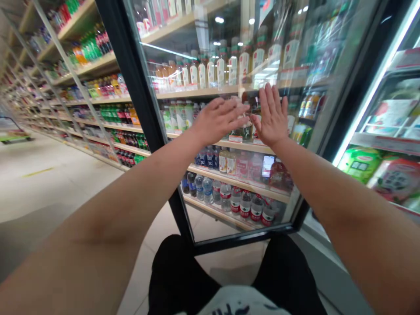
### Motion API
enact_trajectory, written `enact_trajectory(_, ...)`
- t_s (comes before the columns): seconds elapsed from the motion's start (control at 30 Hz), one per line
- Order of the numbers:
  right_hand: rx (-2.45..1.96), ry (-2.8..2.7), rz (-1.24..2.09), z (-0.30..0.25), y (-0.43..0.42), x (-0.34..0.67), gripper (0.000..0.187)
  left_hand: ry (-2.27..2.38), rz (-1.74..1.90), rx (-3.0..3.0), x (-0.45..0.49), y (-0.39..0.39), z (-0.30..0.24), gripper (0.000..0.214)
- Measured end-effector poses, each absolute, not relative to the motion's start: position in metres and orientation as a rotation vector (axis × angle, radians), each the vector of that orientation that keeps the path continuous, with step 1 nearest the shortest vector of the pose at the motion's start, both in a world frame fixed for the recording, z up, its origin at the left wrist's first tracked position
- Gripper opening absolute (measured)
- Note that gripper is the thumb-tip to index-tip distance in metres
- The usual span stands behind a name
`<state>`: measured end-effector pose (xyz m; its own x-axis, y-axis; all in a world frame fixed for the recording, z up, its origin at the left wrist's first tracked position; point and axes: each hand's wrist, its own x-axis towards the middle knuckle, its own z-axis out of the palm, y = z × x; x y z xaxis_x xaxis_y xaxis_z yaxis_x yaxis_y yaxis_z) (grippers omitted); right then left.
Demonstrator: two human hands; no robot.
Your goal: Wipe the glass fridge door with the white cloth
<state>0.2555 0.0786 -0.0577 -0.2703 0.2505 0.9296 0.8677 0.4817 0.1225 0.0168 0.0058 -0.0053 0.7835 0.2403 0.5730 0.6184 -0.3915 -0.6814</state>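
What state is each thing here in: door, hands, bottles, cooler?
Glass door: swung open, out into the aisle.
Left hand: open, flat, at the glass, holding nothing.
Right hand: open, fingers up, at the glass, empty.
Bottles: upright, in rows on shelves.
Cooler: lit, stocked.

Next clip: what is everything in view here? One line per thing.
glass door: one, black frame, centre, swung open
shelves: many, pale wood, along the left aisle
drink bottles: many, mixed colours, on the shelves, more seen through the door
packets: several, green and red, lit fridge at right
floor: pale tiles, left
trousers: black, bottom centre
left hand: one, open, flat against the glass
right hand: one, open, flat against the glass
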Motion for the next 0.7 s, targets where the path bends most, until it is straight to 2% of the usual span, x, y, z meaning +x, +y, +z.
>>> enact_trajectory(0.1, -0.932, -1.751, -0.822, -0.06, 0.084, 0.254, 0.083, -0.669, -0.664, -1.89, 0.003, 0.023, 0.03, 0.043)
enact_trajectory(0.2, -0.945, -1.726, -0.812, -0.061, 0.086, 0.255, 0.081, -0.644, -0.825, -1.831, 0.004, 0.033, 0.026, 0.045)
enact_trajectory(0.33, -0.974, -1.749, -0.797, -0.062, 0.082, 0.255, 0.082, -0.534, -0.596, -1.998, 0.017, 0.029, -0.014, 0.044)
enact_trajectory(0.43, -0.966, -1.742, -0.777, -0.063, 0.079, 0.254, 0.078, -0.507, -0.524, -2.03, 0.012, 0.028, -0.005, 0.041)
enact_trajectory(0.6, -0.971, -1.721, -0.807, -0.064, 0.084, 0.255, 0.079, -0.619, -0.806, -1.89, 0.0, 0.027, 0.017, 0.043)
enact_trajectory(0.7, -0.959, -1.73, -0.836, -0.065, 0.087, 0.256, 0.083, -0.592, -0.566, -2.051, 0.004, 0.02, -0.002, 0.04)
